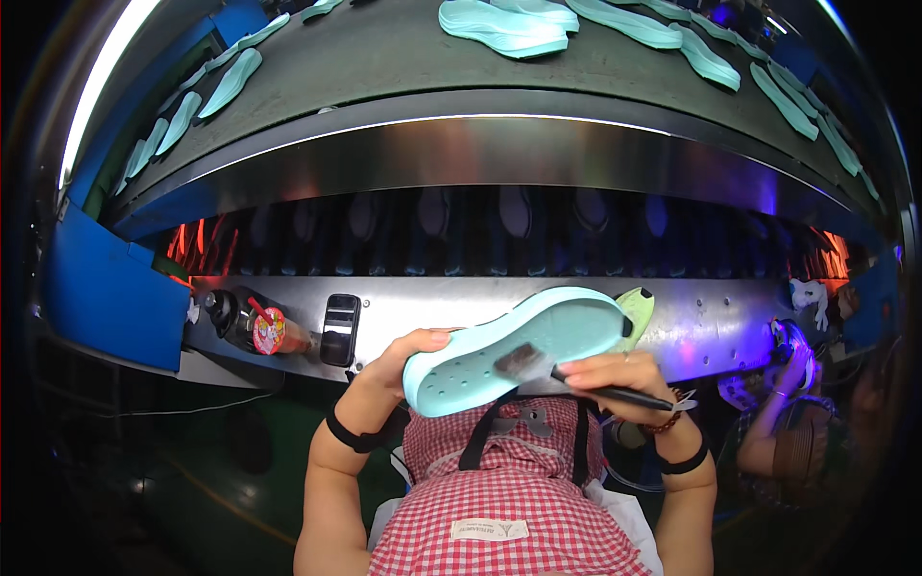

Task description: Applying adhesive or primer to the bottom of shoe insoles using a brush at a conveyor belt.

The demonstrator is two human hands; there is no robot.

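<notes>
Turquoise sole (pixel 538 319) sits tilted above the desk's near edge, its near-left end in the left grip (pixel 389 365), which is bent around the rim with the thumb along the far side. Right grip (pixel 622 377) is pinched closed on the black handle of a brush (pixel 615 392); the bristles lie over the sole's inner face, blurred, so contact is hard to tell. Small holes dot that face toward the left.

Beyond the sole lies the desk (pixel 461 296), bare shiny steel. On it, just behind the sole's right end, is one pale green piece (pixel 638 309) with black parts, partly hidden. To the left are one phone (pixel 340 329), one cup (pixel 273 332) with a red straw, and one black-lidded bottle (pixel 223 309). One white cloth (pixel 809 300) lies at the far right.

Farther off, a steel-edged dark belt (pixel 384 86) carries a dozen or more turquoise soles (pixel 230 84), overlapping too much for an exact count. Beneath it runs a dark gap, glowing red at its two ends.

One blue panel (pixel 115 288) stands left, one light tube (pixel 101 82) above it. Another person (pixel 783 437) is at the right. Dark green floor (pixel 226 480) shows below.
</notes>
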